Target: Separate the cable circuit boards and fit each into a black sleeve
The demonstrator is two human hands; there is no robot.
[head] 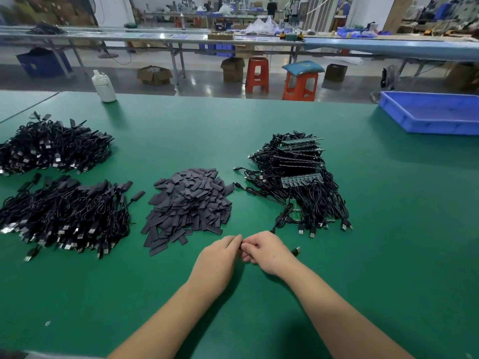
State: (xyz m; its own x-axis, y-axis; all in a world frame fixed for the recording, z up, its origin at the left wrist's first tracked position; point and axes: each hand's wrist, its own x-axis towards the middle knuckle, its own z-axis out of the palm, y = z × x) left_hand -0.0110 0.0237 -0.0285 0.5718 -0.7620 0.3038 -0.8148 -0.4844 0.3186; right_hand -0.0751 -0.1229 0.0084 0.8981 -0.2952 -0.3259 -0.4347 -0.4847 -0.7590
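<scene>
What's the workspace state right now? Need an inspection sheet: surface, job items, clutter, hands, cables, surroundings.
Surface: green mat table, one bench seam at far left.
Job's things: sleeve pile at centre; unsleeved board-and-cable stack to its right; two finished cable heaps at left.
Clutter: white bottle at far edge; blue tray at far right, no contents visible.
Hands: left hand and right hand meet, fingers pinching a small black part between them; the part is mostly hidden.
Cables: one cable runs from the right hand toward the stack; a loose USB plug lies beside that hand.
Surroundings: benches, orange stools, cartons, distant people.
</scene>
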